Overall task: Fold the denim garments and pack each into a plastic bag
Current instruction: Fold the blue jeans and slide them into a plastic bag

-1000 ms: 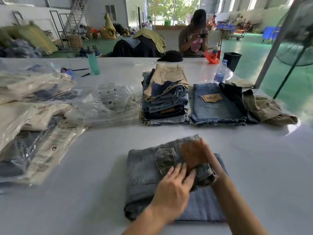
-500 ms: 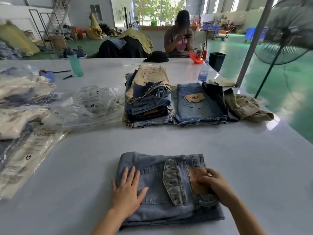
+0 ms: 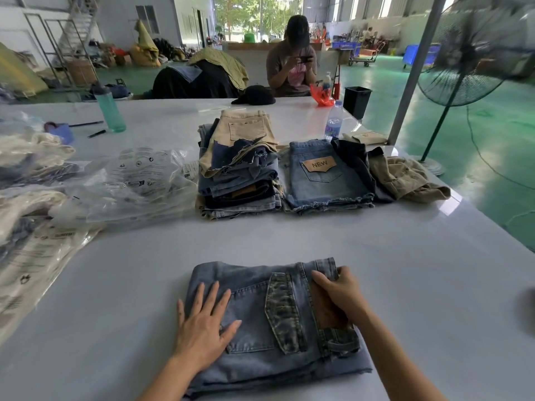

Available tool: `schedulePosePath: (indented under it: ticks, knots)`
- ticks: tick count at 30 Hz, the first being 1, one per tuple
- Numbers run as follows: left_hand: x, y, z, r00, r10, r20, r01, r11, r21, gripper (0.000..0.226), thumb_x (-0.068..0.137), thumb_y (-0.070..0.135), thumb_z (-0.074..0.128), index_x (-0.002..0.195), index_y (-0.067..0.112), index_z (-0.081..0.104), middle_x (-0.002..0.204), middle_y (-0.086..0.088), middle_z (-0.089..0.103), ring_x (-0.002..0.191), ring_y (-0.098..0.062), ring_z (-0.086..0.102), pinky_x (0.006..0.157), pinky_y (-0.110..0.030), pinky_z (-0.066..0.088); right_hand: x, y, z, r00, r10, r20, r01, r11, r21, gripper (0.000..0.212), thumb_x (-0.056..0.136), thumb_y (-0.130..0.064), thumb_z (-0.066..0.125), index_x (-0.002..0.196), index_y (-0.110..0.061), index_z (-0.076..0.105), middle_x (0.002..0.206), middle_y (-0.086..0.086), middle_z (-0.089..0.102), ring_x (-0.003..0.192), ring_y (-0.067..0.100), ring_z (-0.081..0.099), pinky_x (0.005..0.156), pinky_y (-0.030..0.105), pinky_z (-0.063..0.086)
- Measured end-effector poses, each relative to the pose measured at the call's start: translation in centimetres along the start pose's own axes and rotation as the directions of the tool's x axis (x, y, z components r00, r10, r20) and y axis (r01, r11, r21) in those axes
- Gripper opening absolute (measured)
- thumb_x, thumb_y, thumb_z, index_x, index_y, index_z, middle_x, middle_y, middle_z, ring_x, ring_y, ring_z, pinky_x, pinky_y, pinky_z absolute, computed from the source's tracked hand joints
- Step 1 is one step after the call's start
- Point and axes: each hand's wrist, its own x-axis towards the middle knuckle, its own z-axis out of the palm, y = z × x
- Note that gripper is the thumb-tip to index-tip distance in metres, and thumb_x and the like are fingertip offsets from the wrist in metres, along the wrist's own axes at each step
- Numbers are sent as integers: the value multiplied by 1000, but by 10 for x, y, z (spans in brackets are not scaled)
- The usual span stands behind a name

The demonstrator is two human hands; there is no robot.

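far to the left of both hands, bagged garments (image 3: 31,227) lie in clear plastic along the white table (image 3: 419,285), with a loose heap of empty plastic bags (image 3: 139,180) just inward of them. beyond that heap stands a teal bottle (image 3: 108,110).

the left hand (image 3: 202,328) lies flat on the folded denim garment (image 3: 260,308), fingers straight and spread, pressing its left half and holding nothing. the garment sits on the table directly under both hands, a camouflage pocket flap (image 3: 285,311) between them.

the right hand (image 3: 338,290) rests on the garment's right edge at the waistband, fingers curled over a brown patch (image 3: 324,311); whether it actually pinches the cloth cannot be told.

straight ahead of the hands, well apart, rises a stack of folded jeans (image 3: 240,175) topped by a tan pair. just right of it lie denim shorts (image 3: 324,175) with a "new" label, then a crumpled khaki garment (image 3: 405,178). a water bottle (image 3: 334,121) stands behind them, and a standing fan (image 3: 469,53) is off the table's right side.
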Motion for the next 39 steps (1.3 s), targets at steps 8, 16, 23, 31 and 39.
schedulePosePath:
  ticks: [8,16,23,31,39]
  knots:
    - [-2,2,0,999,44,-1,-44,999,-2,107,55,84,-26,149,39,-4,147,10,-33,135,-23,-34,112,-56,-10,-16,23,2,994,-51,-98,9,924,-383,68,85,-47,63,137,-11,36,117,14,64,105,32,62,74,34,44]
    - [25,3,-13,998,37,-43,-36,998,43,93,64,77,-24,145,32,-16,151,7,-30,135,-23,-34,108,-57,-18,-3,6,32,887,-416,202,413,516,-750,62,91,-67,8,146,-44,-7,157,-15,-10,143,10,-20,111,51,-21]
    - [29,2,2,1000,11,-13,-10,999,48,85,68,72,-20,142,30,-23,147,7,-35,136,-22,-32,110,-62,-7,33,12,18,989,-113,93,143,609,-780,57,96,-56,8,150,-40,4,159,-9,-12,144,21,-22,104,70,-18]
    - [24,-6,-2,1000,6,13,-6,1000,-25,71,88,71,11,149,39,-5,157,12,-19,144,-13,-20,114,-57,3,8,-16,92,798,-339,498,602,416,-681,65,92,-68,6,150,-40,0,161,-6,0,147,19,-10,116,42,-14]
    - [-3,-18,7,998,7,65,1,992,-125,70,92,65,22,151,36,-3,150,18,-29,137,-11,-33,112,-60,0,19,-26,85,848,-285,447,527,364,-768,74,91,-69,20,146,-21,30,145,9,37,135,28,31,115,51,11]
